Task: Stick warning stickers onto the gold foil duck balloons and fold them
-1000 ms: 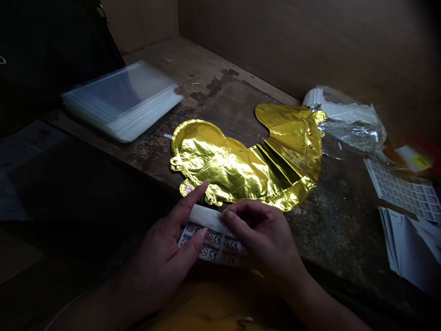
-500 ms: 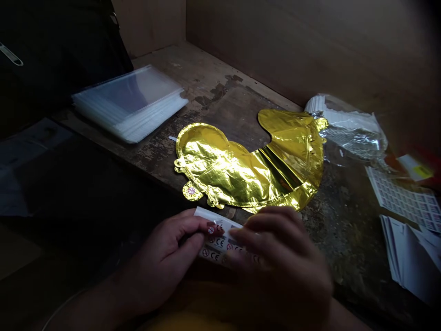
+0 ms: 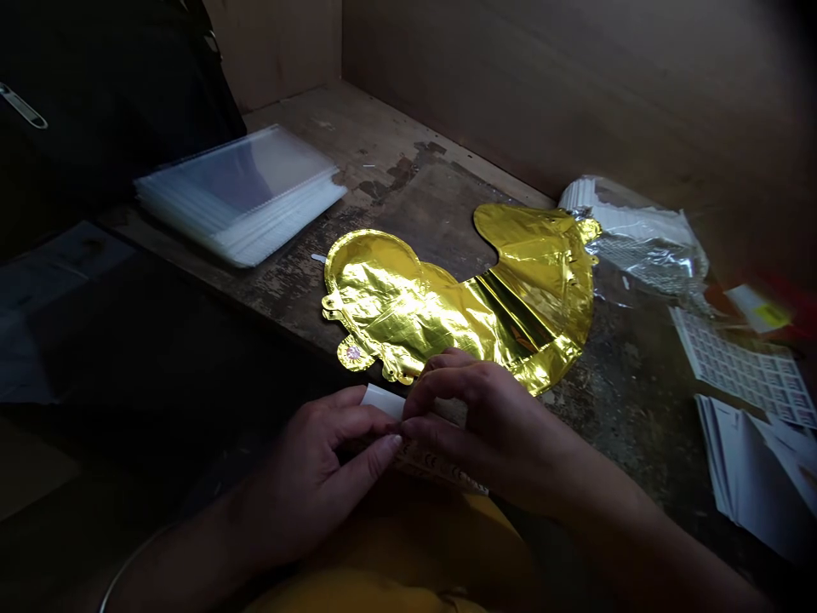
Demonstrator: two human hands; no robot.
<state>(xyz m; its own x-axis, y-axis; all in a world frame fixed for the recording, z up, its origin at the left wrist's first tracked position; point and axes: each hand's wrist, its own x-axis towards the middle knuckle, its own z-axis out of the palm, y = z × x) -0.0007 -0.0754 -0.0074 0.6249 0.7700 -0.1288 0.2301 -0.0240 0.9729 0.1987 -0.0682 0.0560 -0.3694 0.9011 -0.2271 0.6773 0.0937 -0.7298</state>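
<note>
Now right fingers (image 3: 445, 385) closer to left fingers (image 3: 379, 455), at sticker sheet (image 3: 440, 464)

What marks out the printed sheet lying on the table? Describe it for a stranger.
On the table, find the big gold foil, then look to its right. The printed sheet lies there, just beyond the white papers. Rows of small labels set it apart from those plain papers.

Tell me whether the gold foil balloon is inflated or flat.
Flat: the gold foil balloon lies thin, wrinkled and creased on the worn tabletop.
</note>
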